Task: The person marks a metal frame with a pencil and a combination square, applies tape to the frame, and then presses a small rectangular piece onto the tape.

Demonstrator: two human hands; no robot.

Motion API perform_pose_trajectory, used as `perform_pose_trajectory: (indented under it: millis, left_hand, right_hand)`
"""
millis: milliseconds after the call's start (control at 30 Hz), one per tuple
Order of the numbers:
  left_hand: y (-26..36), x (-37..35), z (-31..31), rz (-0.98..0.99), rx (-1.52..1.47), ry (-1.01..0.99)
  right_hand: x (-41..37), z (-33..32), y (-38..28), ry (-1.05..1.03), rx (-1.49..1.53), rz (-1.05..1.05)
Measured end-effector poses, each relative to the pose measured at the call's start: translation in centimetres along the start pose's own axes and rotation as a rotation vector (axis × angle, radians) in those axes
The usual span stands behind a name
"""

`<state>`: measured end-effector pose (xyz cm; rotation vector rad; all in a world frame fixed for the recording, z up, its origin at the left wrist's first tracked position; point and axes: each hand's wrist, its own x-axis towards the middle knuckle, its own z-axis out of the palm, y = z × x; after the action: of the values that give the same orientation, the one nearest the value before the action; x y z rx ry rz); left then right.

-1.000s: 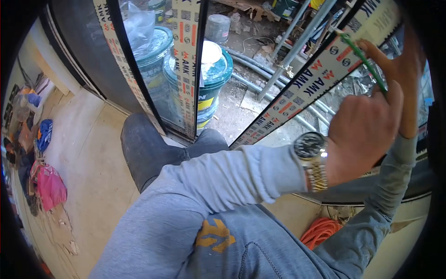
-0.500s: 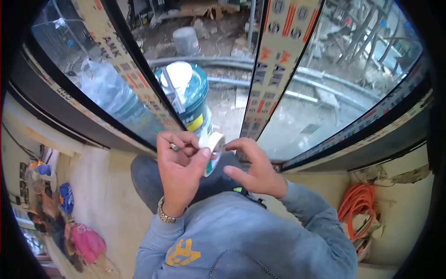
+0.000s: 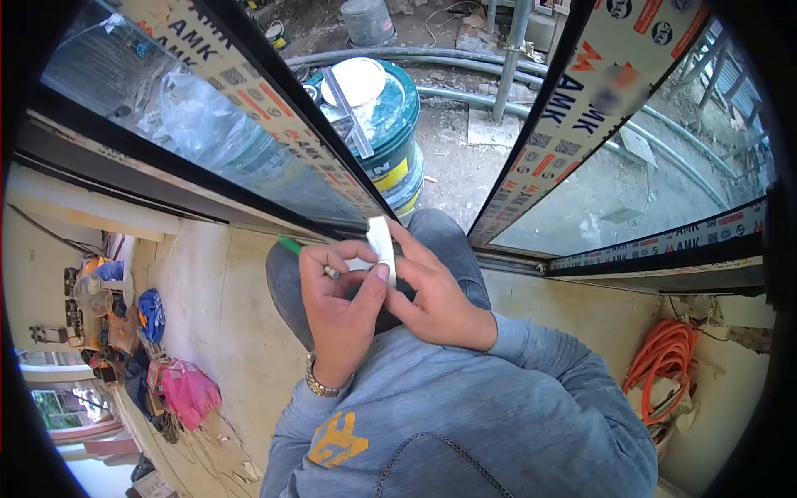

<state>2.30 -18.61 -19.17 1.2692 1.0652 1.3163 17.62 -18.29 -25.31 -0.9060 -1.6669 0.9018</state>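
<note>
My left hand [image 3: 342,307], with a metal-band watch at the wrist, is closed on a white roll of tape [image 3: 381,242] above my lap. A green pencil [image 3: 290,244] is tucked between the same hand's fingers, its far end sticking out to the left. From the other side, my right hand [image 3: 444,303] grips the roll, fingers behind it and thumb in front. The roll appears nearly edge-on, and my fingers hide part of it.
Glass panels in black frames with printed protective tape [image 3: 573,91] stand ahead. Outside is a green bucket [image 3: 398,104] with a white disc and metal square on top. An orange hose [image 3: 662,365] lies coiled at right; a pink bag [image 3: 189,390] and clutter sit at left.
My right hand has closed in from the right and now grips the tape roll. The roll has turned more edge-on. The view has shifted, bringing more clutter at left into sight.
</note>
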Motion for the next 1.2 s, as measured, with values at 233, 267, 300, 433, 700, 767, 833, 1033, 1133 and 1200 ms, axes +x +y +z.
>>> perform_pose_trajectory:
  millis: [233,267,300,433,700,767,833,1033,1133,1200]
  left_hand:
    - [0.1,1.7,-3.1,-0.038,0.035,0.002]
    - [0.5,1.8,-3.2,-0.074,0.005,0.005]
    - [0.7,2.0,-3.3,-0.053,0.038,0.015]
    - [-0.1,2.6,-2.9,-0.065,0.044,0.023]
    - [-5.5,3.8,-5.0,-0.04,0.459,0.062]
    - [-7.2,3.8,-7.6,-0.141,0.428,0.156]
    - [-8.7,2.6,-10.4,-0.115,0.458,0.191]
    - [-12.2,-3.1,-16.0,0.053,0.968,0.289]
    - [-14.9,-6.2,-17.1,0.002,1.009,0.347]
    - [-15.8,-7.1,-17.0,-0.013,0.97,0.404]
  right_hand:
    - [0.3,-1.0,-0.8,-0.156,-0.104,-0.031]
    - [0.5,-1.2,-0.6,-0.142,-0.106,-0.026]
    - [0.6,-1.3,-0.4,-0.174,-0.008,-0.034]
    - [1.1,-1.5,0.8,-0.168,0.219,-0.013]
    - [2.2,-1.2,3.1,0.114,0.245,0.195]
    - [6.0,-3.0,3.5,0.249,-0.261,-0.009]
    - [11.3,-3.7,6.2,0.447,-0.495,-0.108]
    - [19.8,-2.1,15.7,0.25,-1.038,-0.023]
    - [20.8,-1.4,15.0,0.275,-0.918,0.015]
    - [23.9,-0.5,15.4,0.267,-0.799,-0.02]
